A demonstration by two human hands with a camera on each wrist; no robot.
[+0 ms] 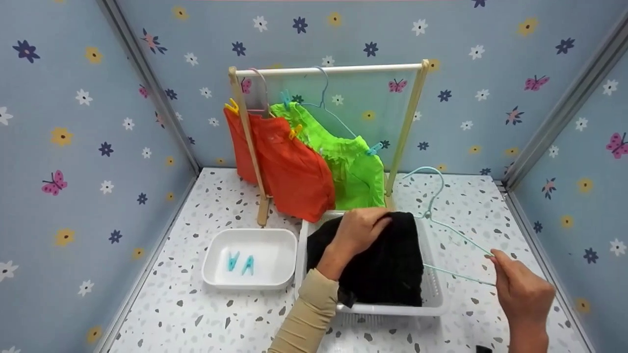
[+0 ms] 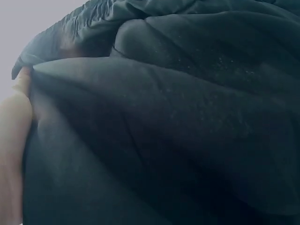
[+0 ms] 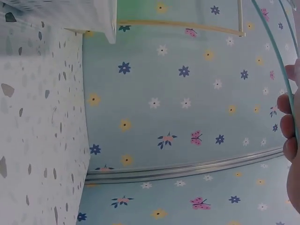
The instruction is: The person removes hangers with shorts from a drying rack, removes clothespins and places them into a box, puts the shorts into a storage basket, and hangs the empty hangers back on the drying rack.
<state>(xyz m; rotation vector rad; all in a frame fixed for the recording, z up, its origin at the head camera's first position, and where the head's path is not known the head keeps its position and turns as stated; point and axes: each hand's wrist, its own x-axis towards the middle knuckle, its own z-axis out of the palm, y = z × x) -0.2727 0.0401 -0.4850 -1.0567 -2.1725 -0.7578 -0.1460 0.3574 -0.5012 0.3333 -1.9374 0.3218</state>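
Black shorts with a gathered waistband [image 2: 101,21] are held up over a white basket by my left hand [image 1: 360,230], which pinches their top edge. In the head view the black cloth [image 1: 387,274] covers most of the basket [image 1: 434,299]. At the right, my right hand [image 1: 525,287] grips one end of a light teal hanger [image 1: 461,234], its hook pointing up and away. The hanger's other end is hidden behind the black shorts. In the right wrist view, curled fingers [image 3: 287,124] wrap the hanger wire [image 3: 272,40].
A wooden rack with a white rail [image 1: 373,67] stands behind, bearing clipped red shorts [image 1: 294,166] and a bright green garment [image 1: 360,171] on hangers. To the left, a white tray [image 1: 208,274] holds two teal clothespins [image 1: 248,265]. Flowered walls enclose the speckled table [image 1: 181,304].
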